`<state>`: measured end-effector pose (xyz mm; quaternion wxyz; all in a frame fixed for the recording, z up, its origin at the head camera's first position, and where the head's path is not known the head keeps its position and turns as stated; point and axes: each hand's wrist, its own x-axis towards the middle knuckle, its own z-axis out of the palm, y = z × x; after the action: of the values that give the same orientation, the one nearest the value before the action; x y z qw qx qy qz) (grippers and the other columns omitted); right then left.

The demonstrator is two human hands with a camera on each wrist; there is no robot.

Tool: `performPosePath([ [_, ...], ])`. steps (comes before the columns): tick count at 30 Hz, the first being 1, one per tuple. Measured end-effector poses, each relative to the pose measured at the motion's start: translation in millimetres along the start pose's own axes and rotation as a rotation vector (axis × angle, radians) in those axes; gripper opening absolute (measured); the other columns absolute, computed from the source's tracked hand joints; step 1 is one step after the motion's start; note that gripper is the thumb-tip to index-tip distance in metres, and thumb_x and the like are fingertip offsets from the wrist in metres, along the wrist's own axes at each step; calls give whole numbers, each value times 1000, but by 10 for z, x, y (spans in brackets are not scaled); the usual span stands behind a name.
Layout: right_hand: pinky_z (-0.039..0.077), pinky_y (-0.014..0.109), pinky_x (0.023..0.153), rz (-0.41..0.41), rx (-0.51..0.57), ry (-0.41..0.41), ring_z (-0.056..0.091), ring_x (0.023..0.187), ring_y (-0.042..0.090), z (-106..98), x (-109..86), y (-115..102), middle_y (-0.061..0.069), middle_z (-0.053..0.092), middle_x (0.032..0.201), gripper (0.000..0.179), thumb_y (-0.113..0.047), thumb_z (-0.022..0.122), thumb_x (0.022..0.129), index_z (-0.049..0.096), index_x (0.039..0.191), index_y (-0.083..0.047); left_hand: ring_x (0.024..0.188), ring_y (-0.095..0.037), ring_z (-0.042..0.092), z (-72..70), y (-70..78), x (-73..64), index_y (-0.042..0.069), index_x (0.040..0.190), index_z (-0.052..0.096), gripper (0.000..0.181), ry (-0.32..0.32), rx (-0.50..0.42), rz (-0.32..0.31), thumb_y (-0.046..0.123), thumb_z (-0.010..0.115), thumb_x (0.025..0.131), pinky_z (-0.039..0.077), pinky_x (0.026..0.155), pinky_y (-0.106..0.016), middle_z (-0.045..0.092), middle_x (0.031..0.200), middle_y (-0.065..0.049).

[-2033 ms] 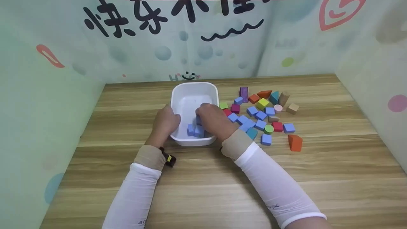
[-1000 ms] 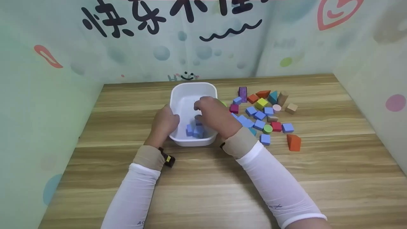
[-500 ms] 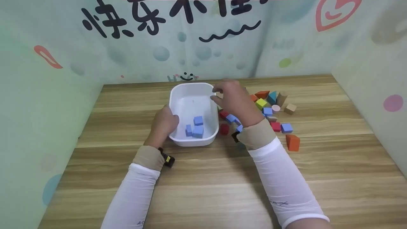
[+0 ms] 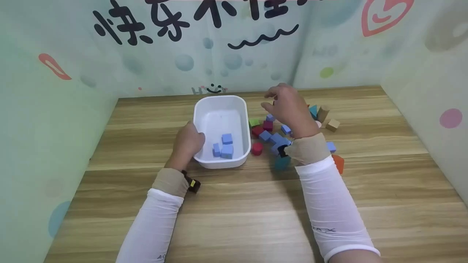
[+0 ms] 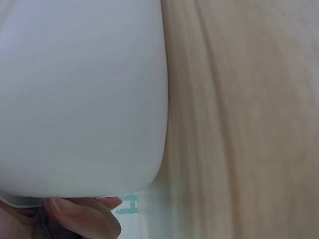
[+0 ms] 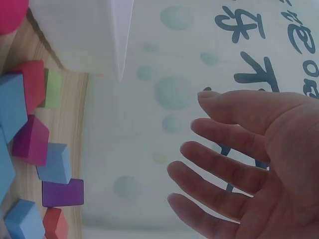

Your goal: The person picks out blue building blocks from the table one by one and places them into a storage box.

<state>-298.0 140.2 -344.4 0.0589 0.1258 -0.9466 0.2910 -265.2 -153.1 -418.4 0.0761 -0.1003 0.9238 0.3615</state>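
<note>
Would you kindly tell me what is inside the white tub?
Three blue blocks show inside the white tub, on its floor, toward the end nearest the person. The floor directly beneath them is covered, and the left hand hides part of the rim.

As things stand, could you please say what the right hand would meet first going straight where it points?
The right hand would probably meet the pale, black-lettered backdrop, though depth is unclear.

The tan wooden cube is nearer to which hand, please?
Right. The right hand hovers above the blocks, left of the tan wooden cube; the left hand grips the white tray, farther left.
</note>
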Motion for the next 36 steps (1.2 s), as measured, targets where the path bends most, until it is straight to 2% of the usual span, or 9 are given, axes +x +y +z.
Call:
performPosePath([
  [7,60,47,99,55,1,-7,65,111,33,40,37,179,17,67,127,33,-21,74,100,74,127,-2,121,-38,65,2,6,9,-4,165,27,64,-10,11,-13,15,44,106,64,93,-45,52,152,-29],
  [15,58,52,101,74,-3,-21,63,115,36,112,79,302,20,68,131,34,-19,73,100,72,129,0,118,-38,67,3,0,15,-5,163,31,62,-7,12,-18,16,45,106,64,91,-45,56,147,-30],
  [18,57,52,100,92,-13,-48,63,114,35,146,96,321,20,68,128,34,-19,72,101,72,129,0,117,-38,67,-1,-8,12,-6,162,31,62,-5,15,-10,16,44,106,65,90,-44,56,146,-30],
  [23,59,50,97,172,-28,-144,62,108,34,202,116,329,17,67,127,37,-21,67,103,69,135,-2,116,-36,68,1,-14,16,-8,160,33,61,-7,26,-5,16,44,106,64,90,-44,58,141,-29],
  [28,59,52,101,243,-17,-219,60,114,35,249,109,338,16,61,136,44,-23,68,103,64,142,-4,117,-36,67,6,-7,21,-8,161,32,61,-3,32,-7,16,45,106,65,90,-43,58,143,-29],
  [36,53,59,110,209,-71,-293,57,123,36,291,88,361,18,50,151,49,-27,70,103,62,147,-7,115,-36,69,-9,5,8,-7,162,31,62,-7,28,-14,16,45,106,66,86,-42,57,144,-29],
])
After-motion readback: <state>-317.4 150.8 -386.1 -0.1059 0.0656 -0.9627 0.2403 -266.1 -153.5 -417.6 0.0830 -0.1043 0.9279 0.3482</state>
